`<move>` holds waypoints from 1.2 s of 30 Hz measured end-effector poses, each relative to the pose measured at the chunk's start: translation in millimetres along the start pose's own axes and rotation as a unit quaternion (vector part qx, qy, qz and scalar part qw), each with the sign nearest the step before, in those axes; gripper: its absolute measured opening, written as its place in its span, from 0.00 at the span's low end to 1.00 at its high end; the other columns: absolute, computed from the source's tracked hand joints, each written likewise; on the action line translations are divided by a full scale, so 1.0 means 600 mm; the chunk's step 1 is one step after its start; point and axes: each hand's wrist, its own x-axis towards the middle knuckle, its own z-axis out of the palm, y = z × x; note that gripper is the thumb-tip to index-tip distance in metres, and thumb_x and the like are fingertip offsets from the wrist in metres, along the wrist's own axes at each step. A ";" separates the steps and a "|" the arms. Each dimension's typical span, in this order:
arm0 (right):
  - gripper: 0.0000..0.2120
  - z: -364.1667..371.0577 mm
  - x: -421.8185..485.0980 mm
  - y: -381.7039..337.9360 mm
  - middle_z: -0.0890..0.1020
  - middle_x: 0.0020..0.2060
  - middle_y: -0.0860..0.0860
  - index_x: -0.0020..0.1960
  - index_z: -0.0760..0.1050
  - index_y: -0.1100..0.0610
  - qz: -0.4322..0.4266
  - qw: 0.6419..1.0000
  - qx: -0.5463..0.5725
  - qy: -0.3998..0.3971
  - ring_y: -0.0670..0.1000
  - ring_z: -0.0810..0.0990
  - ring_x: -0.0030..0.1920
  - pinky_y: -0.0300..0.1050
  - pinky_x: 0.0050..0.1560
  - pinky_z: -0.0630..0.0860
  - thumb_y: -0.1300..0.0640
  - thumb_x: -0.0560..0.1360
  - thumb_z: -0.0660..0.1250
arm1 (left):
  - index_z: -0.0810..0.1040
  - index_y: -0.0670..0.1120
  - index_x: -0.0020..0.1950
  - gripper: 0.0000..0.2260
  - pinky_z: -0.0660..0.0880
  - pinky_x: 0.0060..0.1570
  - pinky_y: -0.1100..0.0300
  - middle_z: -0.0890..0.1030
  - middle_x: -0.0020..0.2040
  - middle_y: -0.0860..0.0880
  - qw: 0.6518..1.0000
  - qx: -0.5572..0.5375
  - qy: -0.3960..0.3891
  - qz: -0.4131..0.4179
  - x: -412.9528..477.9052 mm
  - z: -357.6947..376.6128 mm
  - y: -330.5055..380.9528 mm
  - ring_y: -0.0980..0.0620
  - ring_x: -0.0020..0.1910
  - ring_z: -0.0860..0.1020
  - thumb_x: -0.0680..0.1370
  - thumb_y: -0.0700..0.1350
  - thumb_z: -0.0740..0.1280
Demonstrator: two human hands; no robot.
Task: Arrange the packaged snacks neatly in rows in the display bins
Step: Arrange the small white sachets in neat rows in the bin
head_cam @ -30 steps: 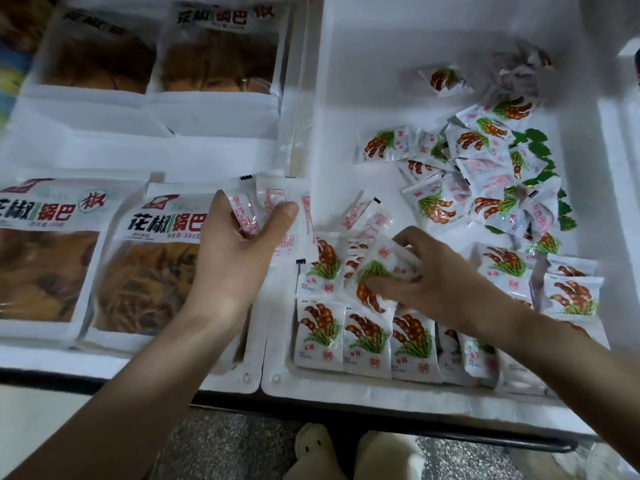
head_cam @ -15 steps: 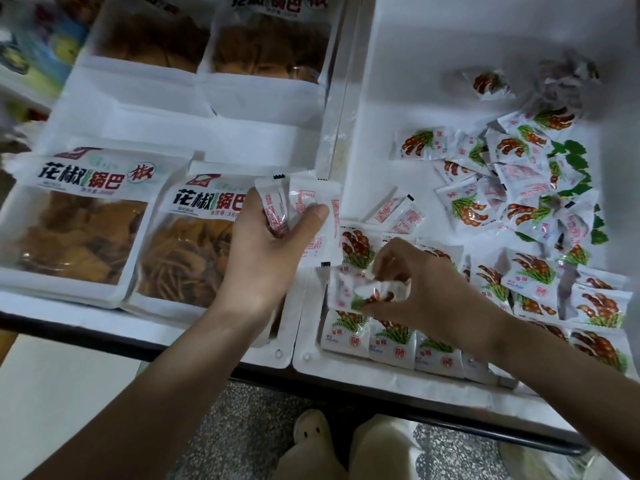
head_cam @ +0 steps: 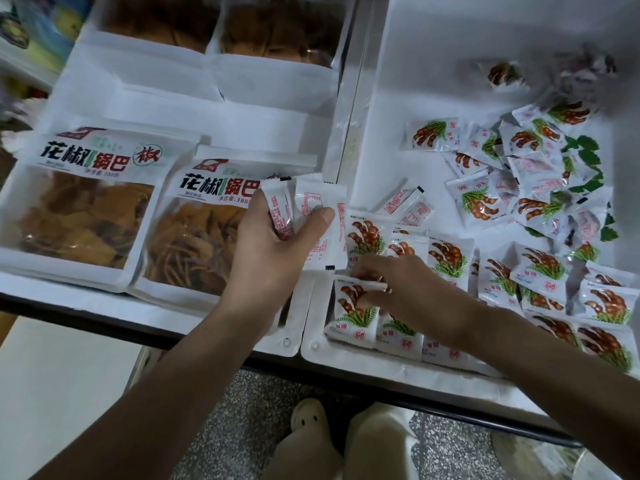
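Snack packet (head_cam: 349, 308), judged light and slippery, is pinched at its upper edge by the right hand (head_cam: 412, 292) in the display bin's (head_cam: 381, 367) front-left corner; spare packets (head_cam: 311, 206) are gripped by the left hand (head_cam: 273, 247).

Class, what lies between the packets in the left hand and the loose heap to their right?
Two small packets, backs up, on the white bin floor; head view shows it.
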 end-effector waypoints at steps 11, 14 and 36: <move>0.11 -0.009 -0.040 -0.015 0.79 0.45 0.42 0.52 0.72 0.46 -0.015 0.974 0.123 0.189 0.43 0.78 0.44 0.36 0.44 0.77 0.58 0.73 0.69 | 0.77 0.44 0.58 0.14 0.79 0.51 0.54 0.84 0.49 0.50 0.999 0.001 -0.029 -0.029 -0.025 0.030 -0.020 0.55 0.49 0.82 0.74 0.41 0.70; 0.10 -0.021 -0.053 -0.024 0.80 0.44 0.46 0.54 0.72 0.49 0.054 0.918 0.375 0.122 0.46 0.81 0.43 0.41 0.45 0.81 0.60 0.75 0.66 | 0.77 0.43 0.58 0.14 0.80 0.49 0.57 0.84 0.48 0.50 0.998 0.004 -0.049 -0.026 -0.031 0.039 -0.025 0.55 0.48 0.82 0.73 0.40 0.71; 0.10 -0.022 -0.101 0.036 0.74 0.57 0.42 0.51 0.72 0.45 0.004 0.948 0.248 0.201 0.44 0.79 0.54 0.39 0.49 0.79 0.56 0.74 0.68 | 0.81 0.58 0.53 0.10 0.71 0.62 0.44 0.82 0.55 0.51 0.976 -0.063 -0.120 -0.170 -0.037 0.115 -0.035 0.51 0.58 0.79 0.77 0.56 0.63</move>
